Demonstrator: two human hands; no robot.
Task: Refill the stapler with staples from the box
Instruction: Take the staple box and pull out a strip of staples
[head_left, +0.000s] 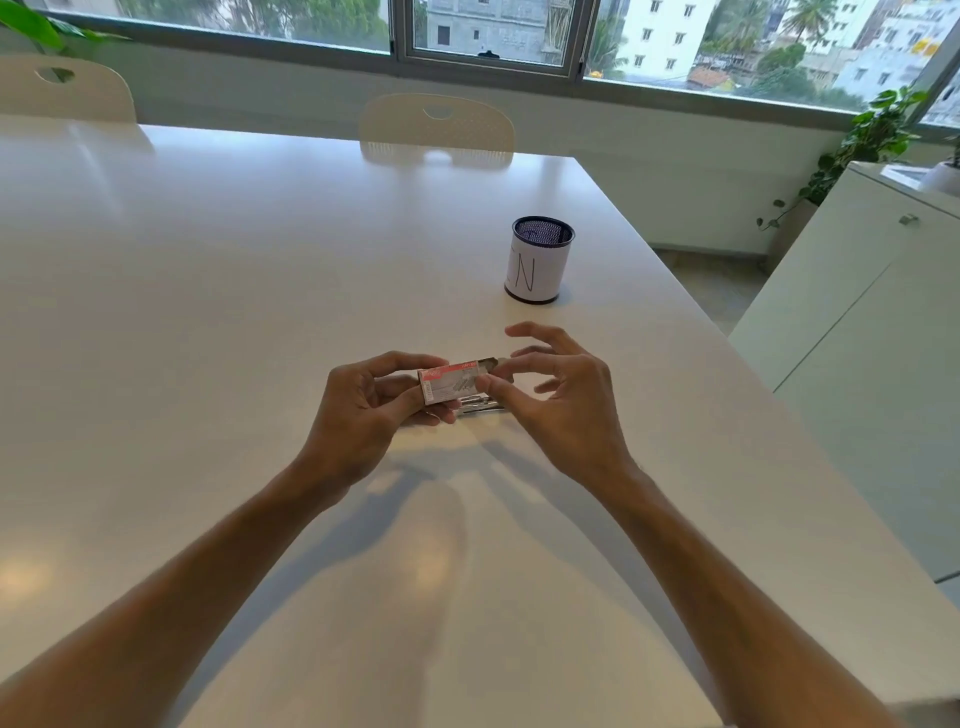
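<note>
A small red and white staple box (448, 384) is held above the table between both hands. My left hand (363, 410) grips its left end with thumb and fingers. My right hand (556, 395) pinches the box's right end, where the inner tray (493, 362) sticks out a little; its other fingers are spread. Just below the box a metal stapler (480, 408) lies on the white table (260, 312), mostly hidden by the box and my hands.
A mesh pen cup (540, 260) wrapped in white paper stands behind my right hand. Two white chairs (436, 130) sit at the far side. The table's right edge runs beside a white cabinet (857, 312) with a plant.
</note>
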